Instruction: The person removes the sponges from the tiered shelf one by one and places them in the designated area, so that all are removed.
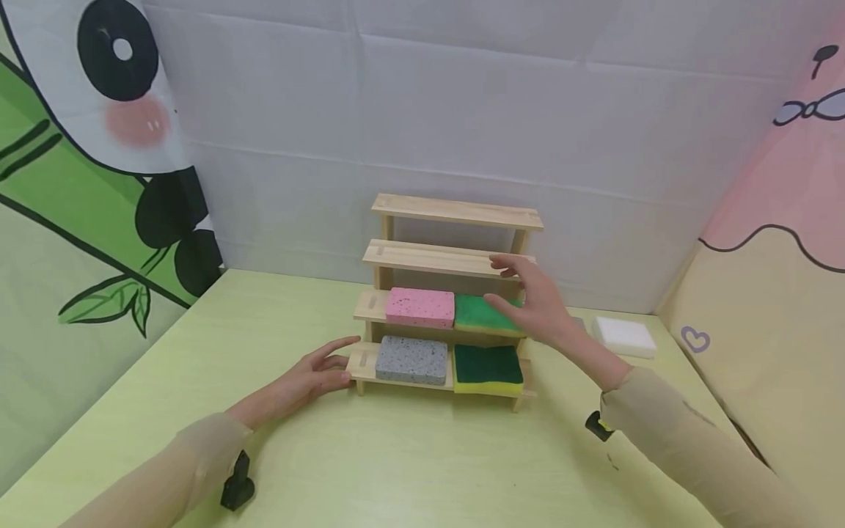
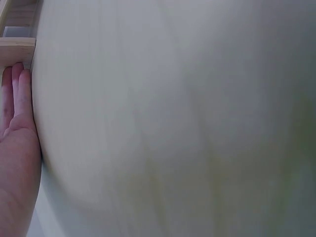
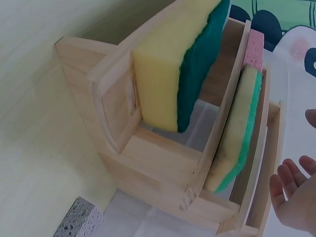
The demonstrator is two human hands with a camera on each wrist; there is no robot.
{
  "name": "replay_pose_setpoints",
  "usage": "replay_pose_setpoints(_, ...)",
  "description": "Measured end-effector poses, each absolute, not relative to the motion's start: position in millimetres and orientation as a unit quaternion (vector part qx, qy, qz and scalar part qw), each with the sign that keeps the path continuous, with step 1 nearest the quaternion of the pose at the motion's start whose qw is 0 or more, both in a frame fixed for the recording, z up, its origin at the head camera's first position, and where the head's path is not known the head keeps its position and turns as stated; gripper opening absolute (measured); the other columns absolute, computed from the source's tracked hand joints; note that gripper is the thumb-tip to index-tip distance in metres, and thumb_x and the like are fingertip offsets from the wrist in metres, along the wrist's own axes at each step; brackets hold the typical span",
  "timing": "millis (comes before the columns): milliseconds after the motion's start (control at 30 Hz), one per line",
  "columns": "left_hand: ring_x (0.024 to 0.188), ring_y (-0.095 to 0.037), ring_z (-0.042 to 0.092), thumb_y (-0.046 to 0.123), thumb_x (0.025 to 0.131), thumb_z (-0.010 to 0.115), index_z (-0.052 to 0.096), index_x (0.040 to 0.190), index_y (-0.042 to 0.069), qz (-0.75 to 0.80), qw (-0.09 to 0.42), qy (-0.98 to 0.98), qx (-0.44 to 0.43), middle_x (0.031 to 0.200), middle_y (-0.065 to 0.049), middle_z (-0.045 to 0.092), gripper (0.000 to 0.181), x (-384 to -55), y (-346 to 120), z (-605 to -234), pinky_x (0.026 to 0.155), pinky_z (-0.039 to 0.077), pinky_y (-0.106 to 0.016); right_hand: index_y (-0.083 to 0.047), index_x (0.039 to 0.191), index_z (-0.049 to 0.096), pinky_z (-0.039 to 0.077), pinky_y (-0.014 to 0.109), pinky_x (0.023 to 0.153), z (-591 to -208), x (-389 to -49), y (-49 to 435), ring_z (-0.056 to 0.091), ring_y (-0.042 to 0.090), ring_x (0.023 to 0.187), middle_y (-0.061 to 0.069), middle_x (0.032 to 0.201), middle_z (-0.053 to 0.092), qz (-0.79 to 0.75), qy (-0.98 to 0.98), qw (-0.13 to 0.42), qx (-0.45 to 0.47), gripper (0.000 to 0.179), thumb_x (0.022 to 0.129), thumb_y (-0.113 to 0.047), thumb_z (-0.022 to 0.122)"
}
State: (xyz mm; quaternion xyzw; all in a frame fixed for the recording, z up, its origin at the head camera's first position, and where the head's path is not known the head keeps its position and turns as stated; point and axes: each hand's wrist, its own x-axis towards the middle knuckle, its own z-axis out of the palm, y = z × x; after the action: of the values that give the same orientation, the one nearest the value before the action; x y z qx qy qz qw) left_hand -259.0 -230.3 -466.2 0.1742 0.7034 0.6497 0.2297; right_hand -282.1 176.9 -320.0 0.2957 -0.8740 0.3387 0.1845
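A stepped wooden rack (image 1: 455, 213) stands on the table against the back wall. On its bottom step lie a grey speckled sponge (image 1: 411, 361) and a dark green and yellow scouring sponge (image 1: 488, 367). One step up, a pink sponge (image 1: 419, 306) sits beside a bright green scouring sponge (image 1: 480, 314). My left hand (image 1: 300, 381) rests its fingertips at the left end of the bottom step. Fingers spread, my right hand (image 1: 538, 301) hovers in front of the right side of the upper steps and holds nothing. It partly hides the bright green sponge.
To the right of the rack, a white sponge (image 1: 623, 337) lies on the table (image 1: 409, 455). Another grey speckled piece (image 3: 79, 219) lies near the rack's right side, mostly hidden by my right arm in the head view. Printed cloth walls enclose the table.
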Motion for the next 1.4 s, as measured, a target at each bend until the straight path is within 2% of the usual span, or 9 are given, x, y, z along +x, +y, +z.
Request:
replay_pose_setpoints(300, 0.123, -0.014, 0.059, 0.012, 0.101, 0.055, 0.018, 0.159, 0.023, 0.652, 0.223, 0.7, 0.188, 0.14, -0.01, 0.052, 0.069, -260.6, -231.1, -468.4, 0.102, 0.05, -0.026, -0.006, 0.141, 0.048, 0.052, 0.046, 0.095, -321.7, -278.1, 158.4, 0.055, 0.029, 0.119, 0.013, 0.137, 0.057, 0.327, -0.878, 0.156, 0.313, 0.058, 0.09, -0.02, 0.073)
replay_pose_setpoints(500, 0.124, -0.015, 0.057, 0.014, 0.101, 0.055, 0.02, 0.158, 0.028, 0.648, 0.232, 0.704, 0.174, 0.144, -0.012, 0.049, 0.069, -260.9, -231.3, -468.7, 0.102, 0.049, -0.025, -0.008, 0.142, 0.048, 0.052, 0.049, 0.097, -324.9, -277.9, 148.5, 0.054, 0.029, 0.118, 0.012, 0.139, 0.055, 0.311, -0.886, 0.139, 0.314, 0.06, 0.09, -0.023, 0.073)
replay_pose_setpoints(867, 0.13, -0.016, 0.053, 0.017, 0.101, 0.055, 0.019, 0.157, 0.033, 0.635, 0.236, 0.716, 0.17, 0.15, -0.014, 0.043, 0.068, -259.9, -232.0, -468.3, 0.105, 0.046, -0.023, -0.008, 0.143, 0.048, 0.048, 0.045, 0.094, -326.5, -276.6, 134.2, 0.053, 0.029, 0.112, 0.01, 0.138, 0.055, 0.275, -0.907, 0.115, 0.297, 0.063, 0.09, -0.031, 0.072)
replay_pose_setpoints(1067, 0.131, -0.016, 0.052, 0.018, 0.101, 0.056, 0.019, 0.157, 0.033, 0.634, 0.237, 0.716, 0.171, 0.151, -0.014, 0.042, 0.069, -259.7, -231.0, -467.5, 0.105, 0.046, -0.022, -0.01, 0.145, 0.047, 0.049, 0.046, 0.095, -325.4, -277.8, 129.1, 0.053, 0.03, 0.114, 0.01, 0.143, 0.052, 0.261, -0.915, 0.097, 0.293, 0.067, 0.089, -0.035, 0.072)
replay_pose_setpoints(1267, 0.13, -0.016, 0.053, 0.018, 0.101, 0.056, 0.019, 0.157, 0.033, 0.635, 0.237, 0.715, 0.171, 0.15, -0.014, 0.043, 0.069, -260.8, -231.7, -468.8, 0.104, 0.046, -0.023, -0.01, 0.146, 0.046, 0.047, 0.043, 0.089, -325.9, -285.4, 124.8, 0.052, 0.032, 0.109, 0.011, 0.142, 0.053, 0.243, -0.922, 0.064, 0.294, 0.069, 0.088, -0.037, 0.073)
replay_pose_setpoints(1400, 0.129, -0.016, 0.054, 0.018, 0.101, 0.056, 0.019, 0.157, 0.032, 0.635, 0.236, 0.715, 0.172, 0.15, -0.014, 0.043, 0.069, -260.8, -231.8, -468.9, 0.104, 0.047, -0.023, -0.009, 0.145, 0.047, 0.045, 0.049, 0.104, -326.7, -291.2, 122.9, 0.05, 0.033, 0.126, 0.011, 0.145, 0.053, 0.218, -0.928, 0.047, 0.3, 0.068, 0.088, -0.036, 0.072)
